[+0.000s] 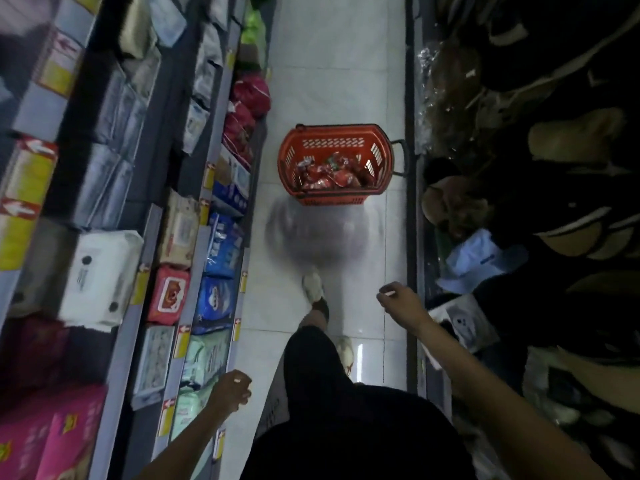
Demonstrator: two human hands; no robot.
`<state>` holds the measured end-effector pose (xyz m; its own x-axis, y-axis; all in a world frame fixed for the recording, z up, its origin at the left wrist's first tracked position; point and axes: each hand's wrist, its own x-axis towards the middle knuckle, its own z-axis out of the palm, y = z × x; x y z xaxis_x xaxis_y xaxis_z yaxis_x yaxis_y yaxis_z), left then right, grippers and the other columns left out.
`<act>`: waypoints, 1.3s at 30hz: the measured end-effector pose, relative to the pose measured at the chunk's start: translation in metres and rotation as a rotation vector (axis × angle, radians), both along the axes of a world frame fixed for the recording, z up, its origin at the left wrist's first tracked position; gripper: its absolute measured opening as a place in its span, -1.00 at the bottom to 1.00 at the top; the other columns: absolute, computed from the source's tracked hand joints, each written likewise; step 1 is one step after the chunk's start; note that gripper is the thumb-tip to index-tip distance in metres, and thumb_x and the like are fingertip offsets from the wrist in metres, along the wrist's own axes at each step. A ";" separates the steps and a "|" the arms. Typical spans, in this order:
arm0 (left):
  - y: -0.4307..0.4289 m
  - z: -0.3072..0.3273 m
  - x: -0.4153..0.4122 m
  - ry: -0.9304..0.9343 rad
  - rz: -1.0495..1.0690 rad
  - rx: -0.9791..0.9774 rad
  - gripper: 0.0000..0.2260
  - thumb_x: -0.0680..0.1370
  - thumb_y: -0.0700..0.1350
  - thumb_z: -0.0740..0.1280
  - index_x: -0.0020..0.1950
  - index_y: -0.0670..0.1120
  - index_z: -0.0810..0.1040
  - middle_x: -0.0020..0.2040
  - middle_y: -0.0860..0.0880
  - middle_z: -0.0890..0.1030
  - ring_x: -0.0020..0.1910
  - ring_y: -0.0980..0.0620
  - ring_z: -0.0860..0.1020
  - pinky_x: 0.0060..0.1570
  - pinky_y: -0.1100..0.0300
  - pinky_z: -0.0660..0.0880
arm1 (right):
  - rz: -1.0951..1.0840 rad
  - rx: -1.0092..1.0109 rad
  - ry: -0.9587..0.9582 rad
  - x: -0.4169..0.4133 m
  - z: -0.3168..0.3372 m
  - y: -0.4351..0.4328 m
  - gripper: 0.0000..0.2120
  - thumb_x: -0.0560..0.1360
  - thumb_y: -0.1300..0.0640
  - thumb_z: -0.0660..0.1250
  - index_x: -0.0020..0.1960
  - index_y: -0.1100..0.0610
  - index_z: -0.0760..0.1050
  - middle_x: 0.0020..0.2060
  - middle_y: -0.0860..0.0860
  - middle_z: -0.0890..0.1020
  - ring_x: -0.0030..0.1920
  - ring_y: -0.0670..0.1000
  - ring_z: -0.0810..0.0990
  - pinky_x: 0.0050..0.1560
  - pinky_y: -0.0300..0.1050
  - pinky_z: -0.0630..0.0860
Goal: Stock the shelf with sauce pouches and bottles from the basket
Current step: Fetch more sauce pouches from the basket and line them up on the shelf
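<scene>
Left hand (pixel 230 389), right hand (pixel 401 303) hanging empty short of basket (pixel 329 200), fingers loosely curled. Advising crouching beside basket, pinching pouches (pixel 329 178) by top edges.

The person wore dark clothes: a loose black top (pixel 363 431) over the body and black trousers (pixel 311 355) on the leg. The left forearm (pixel 194 434) and right forearm (pixel 460 362) were bare. The front shoe (pixel 313 285) and rear shoe (pixel 343 351) were off-white and blurred. Pale nails showed on the left grip (pixel 230 388) and right grip (pixel 401 303).
</scene>
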<state>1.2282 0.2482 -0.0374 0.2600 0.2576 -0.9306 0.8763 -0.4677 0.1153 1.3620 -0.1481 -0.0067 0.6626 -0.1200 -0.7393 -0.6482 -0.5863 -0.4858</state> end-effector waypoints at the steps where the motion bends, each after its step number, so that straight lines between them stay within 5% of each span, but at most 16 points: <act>1: 0.001 -0.004 0.016 0.010 0.004 0.003 -0.89 0.66 -0.19 0.26 -0.02 -0.13 0.56 -0.13 -0.13 0.64 -0.30 -0.01 0.58 -0.27 0.19 0.51 | 0.003 0.006 -0.001 0.024 -0.004 0.002 -0.82 0.57 0.03 0.38 0.13 0.08 0.58 -0.03 0.08 0.70 -0.01 0.09 0.68 0.06 -0.01 0.61; 5: 0.001 -0.023 0.111 -0.004 0.050 -0.014 -0.88 0.68 -0.18 0.24 0.01 -0.13 0.56 -0.12 -0.11 0.63 -0.30 0.01 0.58 -0.32 0.24 0.51 | 0.046 -0.010 0.053 0.110 -0.016 0.010 -0.74 0.59 -0.01 0.35 0.22 0.08 0.57 0.00 0.06 0.68 0.02 0.09 0.67 0.10 -0.01 0.60; 9: -0.009 -0.045 0.232 -0.068 -0.070 -0.034 -0.81 0.69 -0.22 0.25 -0.10 -0.21 0.55 -0.34 -0.14 0.57 -0.54 0.03 0.53 -0.54 0.36 0.34 | 0.061 -0.067 0.119 0.185 -0.029 0.013 -0.75 0.59 0.02 0.36 0.22 0.09 0.57 -0.05 0.03 0.65 0.04 0.12 0.65 0.07 -0.07 0.54; 17: -0.074 -0.076 0.464 -0.239 -0.024 -0.171 -0.89 0.64 -0.15 0.31 -0.04 -0.08 0.61 -0.24 -0.11 0.68 -0.27 -0.03 0.62 -0.24 0.17 0.46 | 0.125 -0.043 0.152 0.336 -0.080 0.027 -0.76 0.57 0.02 0.34 0.18 0.09 0.59 0.02 0.10 0.71 0.05 0.16 0.67 0.11 0.01 0.59; 23: -0.095 -0.163 0.566 -0.277 -0.006 -0.109 -0.84 0.62 -0.10 0.27 -0.11 0.07 0.58 -0.20 -0.05 0.69 -0.15 -0.09 0.67 -0.09 0.06 0.55 | 0.192 0.009 0.147 0.444 -0.179 0.028 -0.78 0.60 0.00 0.32 0.16 0.09 0.58 0.02 0.01 0.69 0.00 0.08 0.68 0.11 0.07 0.61; 26: -0.104 -0.213 0.598 -0.327 -0.036 -0.005 -0.87 0.61 -0.04 0.25 -0.04 0.05 0.59 -0.05 -0.09 0.71 -0.01 -0.17 0.65 -0.05 0.04 0.53 | 0.294 -0.027 0.134 0.489 -0.260 0.024 -0.80 0.55 0.07 0.31 0.08 0.12 0.63 -0.04 0.08 0.72 -0.01 0.16 0.69 0.05 0.10 0.62; 31: -0.119 -0.312 0.627 -0.556 -0.240 0.327 -0.70 0.65 0.00 0.26 0.33 -0.09 0.54 0.21 -0.16 0.59 0.20 -0.16 0.58 0.14 -0.03 0.52 | 0.334 -0.129 0.088 0.540 -0.387 0.031 -0.64 0.59 -0.03 0.27 0.28 0.15 0.54 0.14 0.18 0.67 0.14 0.24 0.63 0.12 0.03 0.54; 35: -0.123 -0.394 0.636 -0.640 -0.464 0.549 -0.39 0.63 0.26 0.11 0.64 0.02 0.24 0.57 -0.21 0.29 0.57 -0.20 0.27 0.54 -0.15 0.24 | 0.370 -0.266 -0.021 0.562 -0.492 0.038 -0.38 0.51 -0.21 0.33 0.43 0.13 0.43 0.35 0.18 0.55 0.35 0.23 0.51 0.37 0.13 0.48; 39: -0.124 -0.450 0.633 -0.639 -0.524 0.652 -0.37 0.67 0.28 0.08 0.67 0.01 0.18 0.66 -0.24 0.11 0.65 -0.25 0.07 0.56 -0.22 0.20 | 0.496 -0.470 -0.060 0.573 -0.556 0.047 -0.21 0.53 -0.14 0.37 0.59 0.21 0.18 0.49 0.36 0.29 0.48 0.36 0.30 0.50 0.20 0.29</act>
<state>1.8615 0.1243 -0.4875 0.8774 0.3728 -0.3021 0.4115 -0.9084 0.0742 1.9354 -0.1008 -0.5624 0.7602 -0.0909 -0.6433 -0.2283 -0.9644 -0.1336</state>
